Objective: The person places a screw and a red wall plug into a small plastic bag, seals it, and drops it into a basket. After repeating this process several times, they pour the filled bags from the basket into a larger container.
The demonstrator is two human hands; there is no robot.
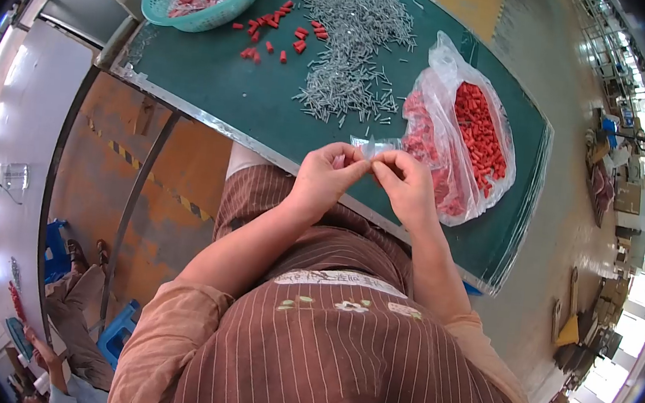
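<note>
My left hand (325,178) and my right hand (408,188) meet near the table's front edge, thumbs and fingers pinched together. Between their fingertips is a small clear plastic bag (370,147); its contents cannot be made out. Just beyond the hands, a pile of grey metal screws (345,87) spreads towards the far edge. To the right of my right hand lies a large clear bag (446,66), open and full of red plastic wall plugs (478,131). Several loose red plugs (300,44) are scattered left of the screws.
A turquoise basket (200,20) holding small packets with red pieces stands at the back left of the green table (218,75). To the left, another person's hand (44,353) is at a white table (22,173). Blue stools (117,333) stand on the floor there.
</note>
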